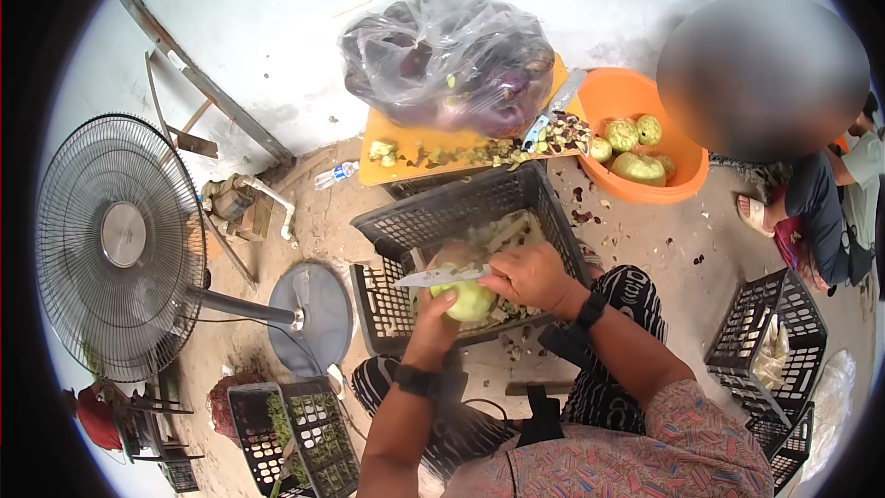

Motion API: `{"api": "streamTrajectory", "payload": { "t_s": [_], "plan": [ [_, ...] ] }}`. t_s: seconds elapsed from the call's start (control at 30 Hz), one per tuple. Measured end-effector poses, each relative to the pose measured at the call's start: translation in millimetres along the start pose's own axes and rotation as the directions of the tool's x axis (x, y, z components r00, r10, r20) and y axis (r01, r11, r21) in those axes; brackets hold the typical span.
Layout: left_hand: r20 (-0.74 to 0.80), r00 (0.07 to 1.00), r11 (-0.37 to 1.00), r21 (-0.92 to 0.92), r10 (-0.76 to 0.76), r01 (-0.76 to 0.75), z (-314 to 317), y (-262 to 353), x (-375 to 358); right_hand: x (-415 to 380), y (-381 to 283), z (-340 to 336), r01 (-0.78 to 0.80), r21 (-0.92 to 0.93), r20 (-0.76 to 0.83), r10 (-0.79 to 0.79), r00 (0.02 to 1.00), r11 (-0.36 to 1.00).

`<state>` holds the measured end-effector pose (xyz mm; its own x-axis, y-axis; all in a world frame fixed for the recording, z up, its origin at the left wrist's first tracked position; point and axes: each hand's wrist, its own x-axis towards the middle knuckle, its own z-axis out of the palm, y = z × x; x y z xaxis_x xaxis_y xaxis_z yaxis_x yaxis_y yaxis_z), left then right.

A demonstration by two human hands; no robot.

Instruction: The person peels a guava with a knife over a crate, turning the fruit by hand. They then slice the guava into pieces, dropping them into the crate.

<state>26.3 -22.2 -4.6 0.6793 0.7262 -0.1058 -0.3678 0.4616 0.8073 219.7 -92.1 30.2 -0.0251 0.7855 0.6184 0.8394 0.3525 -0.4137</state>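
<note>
My left hand [431, 318] is closed around a round, pale green peeled eggplant [470, 302] from its left and lower side. In my right hand [533, 275] is a knife [441, 276], its broad blade lying across the top of the eggplant and pointing left. Both hands are above a black plastic crate [383, 302] between my knees, which has peelings and light scraps inside. Part of the eggplant is hidden by the blade and my fingers.
Beyond the crate, an orange board [376, 171] bears peelings and a clear bag of dark purple eggplants [442, 65]. An orange basin [687, 186] holds several peeled ones. A standing fan [124, 238] is left; crates [770, 341] and a seated person [820, 212] are right.
</note>
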Motion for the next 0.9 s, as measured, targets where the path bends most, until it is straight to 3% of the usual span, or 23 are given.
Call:
{"api": "streamTrajectory", "payload": {
  "t_s": [0.07, 0.13, 0.2, 0.27, 0.33, 0.43, 0.53, 0.9],
  "plan": [
    [0.048, 0.989, 0.977, -0.153, -0.141, 0.147, -11.2, -3.6, -2.9, -1.3, 7.6, -0.7, -0.013, 0.007, -0.005, 0.013, 1.000, 1.000],
    [0.072, 0.995, 0.985, -0.156, -0.064, 0.075, 6.8, 10.9, -15.4, 1.4, 23.7, -6.1, -0.197, -0.105, -0.005, 0.197, 0.980, 0.975],
    [0.098, 0.991, 0.976, -0.194, -0.086, 0.103, 2.7, 14.9, -20.0, 0.8, 27.2, -13.1, -0.233, -0.056, -0.044, 0.231, 0.972, 0.971],
    [0.040, 0.999, 0.996, -0.088, 0.017, -0.014, 5.7, 15.1, -18.0, -1.7, 25.1, -16.0, -0.250, 0.005, -0.060, 0.250, 0.966, 0.968],
    [0.017, 0.998, 0.997, -0.048, 0.067, -0.066, 15.5, 19.1, -10.8, -6.6, 15.8, -12.7, -0.194, 0.047, -0.036, 0.196, 0.980, 0.980],
    [-0.080, 0.996, 0.987, 0.157, 0.047, -0.034, 7.8, 11.9, -1.8, -10.5, 1.1, -10.7, -0.112, 0.100, 0.034, 0.109, 0.993, 0.989],
    [-0.092, 0.993, 0.979, 0.197, 0.071, -0.052, 11.2, 11.2, -2.5, -8.1, -2.4, -8.3, -0.055, 0.102, 0.085, 0.046, 0.995, 0.993],
    [-0.066, 0.998, 0.989, 0.150, 0.023, -0.013, 12.3, 7.9, -3.6, -9.0, 0.9, -5.0, -0.039, 0.083, 0.096, 0.031, 0.995, 0.996]
  ]
}}
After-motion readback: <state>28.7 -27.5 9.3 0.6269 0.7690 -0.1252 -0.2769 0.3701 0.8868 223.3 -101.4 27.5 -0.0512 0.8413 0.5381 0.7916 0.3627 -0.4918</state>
